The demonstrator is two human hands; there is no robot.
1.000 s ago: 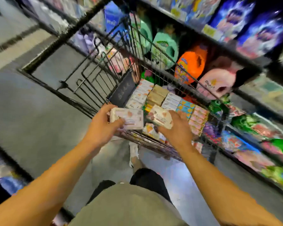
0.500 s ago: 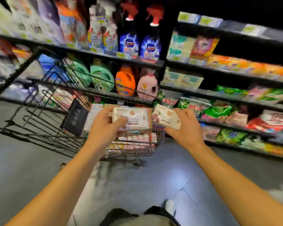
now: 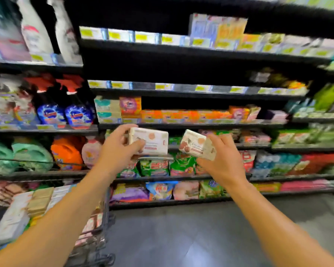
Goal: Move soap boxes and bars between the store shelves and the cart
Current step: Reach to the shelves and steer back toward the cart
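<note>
My left hand (image 3: pixel 116 151) grips a white soap box (image 3: pixel 152 141) with peach markings, thumb on its front. A second, tilted white soap box (image 3: pixel 196 144) sits in the grip of my right hand (image 3: pixel 224 160). Both boxes are raised in front of the store shelves (image 3: pixel 181 93), about level with the shelf of orange boxes (image 3: pixel 181 114). The wire cart (image 3: pixel 96 234) is at the lower left, partly hidden by my left forearm. Several rows of soap boxes (image 3: pixel 41 201) lie stacked in it.
Detergent bottles (image 3: pixel 66 153) and spray bottles (image 3: pixel 77 116) fill the shelves to the left. Bagged detergent (image 3: pixel 158 189) fills the lowest shelves. The upper shelves are dark, with yellow price tags (image 3: pixel 141 37) along the edges. Grey floor (image 3: pixel 191 237) lies between me and the shelving.
Both hands have lifted their soap boxes up out of the cart and toward the shelves. The view swung up and right, so the cart dropped to the lower left.
</note>
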